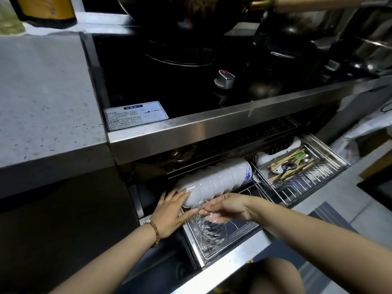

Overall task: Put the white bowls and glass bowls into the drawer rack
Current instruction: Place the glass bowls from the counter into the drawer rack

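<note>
A row of white bowls (216, 179) lies on its side in the pulled-out drawer rack (301, 187) under the stove; the right-most bowl has a blue pattern. My left hand (171, 211) rests flat against the left end of that row, fingers spread. A cut-glass bowl (210, 230) stands tilted in the rack's front left corner. My right hand (224, 206) pinches its upper rim from the right.
A wire cutlery tray (294, 166) with chopsticks and spoons fills the rack's right side. The steel stove edge (212, 124) overhangs the drawer, with a knob (223, 79) and a wok (182, 15) above. A grey counter (42, 98) lies to the left.
</note>
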The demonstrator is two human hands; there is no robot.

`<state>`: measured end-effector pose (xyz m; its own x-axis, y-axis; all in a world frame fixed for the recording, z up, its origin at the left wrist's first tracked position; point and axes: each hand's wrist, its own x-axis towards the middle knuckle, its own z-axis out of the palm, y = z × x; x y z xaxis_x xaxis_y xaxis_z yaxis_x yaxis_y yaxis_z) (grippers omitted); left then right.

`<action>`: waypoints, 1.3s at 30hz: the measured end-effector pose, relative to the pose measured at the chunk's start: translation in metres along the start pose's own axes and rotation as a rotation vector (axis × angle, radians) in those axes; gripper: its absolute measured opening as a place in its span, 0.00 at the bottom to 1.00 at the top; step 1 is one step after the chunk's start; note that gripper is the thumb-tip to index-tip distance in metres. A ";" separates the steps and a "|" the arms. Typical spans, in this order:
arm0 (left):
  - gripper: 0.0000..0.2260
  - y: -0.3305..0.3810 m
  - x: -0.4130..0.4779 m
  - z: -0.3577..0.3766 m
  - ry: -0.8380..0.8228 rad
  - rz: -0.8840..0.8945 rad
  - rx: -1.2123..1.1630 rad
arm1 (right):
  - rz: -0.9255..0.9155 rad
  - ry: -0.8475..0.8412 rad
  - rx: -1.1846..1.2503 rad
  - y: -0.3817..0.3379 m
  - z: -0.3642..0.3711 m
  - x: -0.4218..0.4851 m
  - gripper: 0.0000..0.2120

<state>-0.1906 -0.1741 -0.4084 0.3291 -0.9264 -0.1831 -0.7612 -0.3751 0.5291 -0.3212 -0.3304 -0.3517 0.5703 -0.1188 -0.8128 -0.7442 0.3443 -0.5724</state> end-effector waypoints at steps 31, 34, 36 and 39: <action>0.29 -0.001 -0.013 0.005 -0.035 0.017 -0.043 | -0.044 0.173 -0.513 -0.001 0.000 0.011 0.05; 0.27 0.011 -0.019 -0.010 -0.035 0.006 -0.153 | -0.170 0.302 -0.662 -0.007 0.001 -0.009 0.07; 0.26 0.021 -0.025 -0.025 -0.003 0.013 -0.227 | -0.275 0.381 -0.706 -0.011 0.002 -0.028 0.12; 0.23 0.040 -0.036 -0.053 0.069 0.071 -0.277 | -0.424 0.423 -0.702 -0.022 0.007 -0.069 0.15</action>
<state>-0.2032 -0.1537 -0.3367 0.3251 -0.9418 -0.0855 -0.6052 -0.2767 0.7465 -0.3415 -0.3235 -0.2821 0.7716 -0.4838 -0.4130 -0.6211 -0.4331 -0.6532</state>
